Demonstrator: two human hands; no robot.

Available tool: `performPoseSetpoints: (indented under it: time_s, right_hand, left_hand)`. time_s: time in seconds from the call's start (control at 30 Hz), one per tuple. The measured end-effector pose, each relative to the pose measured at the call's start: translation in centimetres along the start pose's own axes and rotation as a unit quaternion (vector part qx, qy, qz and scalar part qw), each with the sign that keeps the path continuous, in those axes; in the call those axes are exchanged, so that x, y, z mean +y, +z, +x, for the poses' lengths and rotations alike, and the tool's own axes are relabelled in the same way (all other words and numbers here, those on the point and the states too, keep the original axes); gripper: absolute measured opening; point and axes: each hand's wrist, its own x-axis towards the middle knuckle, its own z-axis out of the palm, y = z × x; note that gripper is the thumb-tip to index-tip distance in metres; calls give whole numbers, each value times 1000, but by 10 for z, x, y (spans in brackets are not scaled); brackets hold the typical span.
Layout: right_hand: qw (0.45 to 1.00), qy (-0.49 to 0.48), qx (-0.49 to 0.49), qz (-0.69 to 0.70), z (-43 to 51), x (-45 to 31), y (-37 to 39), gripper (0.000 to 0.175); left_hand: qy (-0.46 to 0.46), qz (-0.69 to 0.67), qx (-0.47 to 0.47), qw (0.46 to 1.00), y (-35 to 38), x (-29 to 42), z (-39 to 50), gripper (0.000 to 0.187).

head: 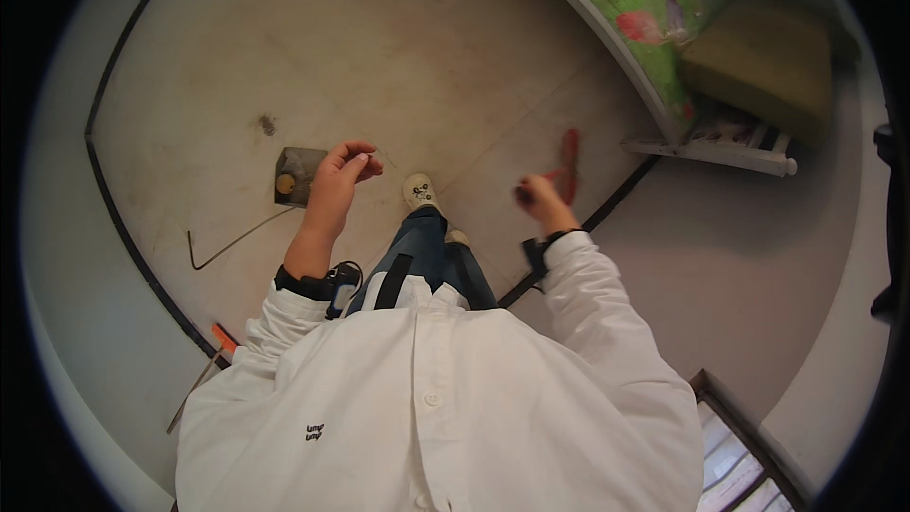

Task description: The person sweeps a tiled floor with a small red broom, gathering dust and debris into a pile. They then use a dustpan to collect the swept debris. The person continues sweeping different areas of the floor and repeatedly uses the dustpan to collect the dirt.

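My left hand (pixel 350 165) hangs above the floor with curled fingers, its thumb close to the index finger; whether something thin is between them cannot be told. Just beyond its wrist, on the floor, stands a small grey box-like container (pixel 302 162) with a round yellowish thing (pixel 286 183) at it. My right hand (pixel 542 200), blurred, is closed around the handle of a red T-shaped tool (pixel 571 163), whose long head lies beyond the knuckles. A dark part shows at the fingers; the tool's exact kind is unclear.
A thin bent rod (pixel 238 240) lies on the pale floor. By the left wall is an orange-ended tool (pixel 225 338). At upper right stand a white-framed bed (pixel 618 50) with a green floral cover and an olive cushion-like block (pixel 761 60). A framed window (pixel 739 451) shows at lower right.
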Motion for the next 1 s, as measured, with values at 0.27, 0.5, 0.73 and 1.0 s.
performPoseSetpoints:
  time_s: [0.27, 0.5, 0.73, 1.0]
  right_hand:
    - [988, 71, -132, 22, -129, -31, 115, 12]
    - [926, 161, -212, 266, -155, -142, -21, 10]
    - [990, 44, -93, 100, -104, -198, -69, 8]
    - [978, -30, -123, 168, 55, -211, -15, 28]
  left_hand:
    - [-1, -38, -21, 999, 6, 23, 65, 17]
    - [50, -50, -20, 997, 12, 52, 88, 17]
    - [37, -42, 38, 998, 10, 50, 89, 17]
    - [55, -58, 182, 980, 13, 42, 72, 16]
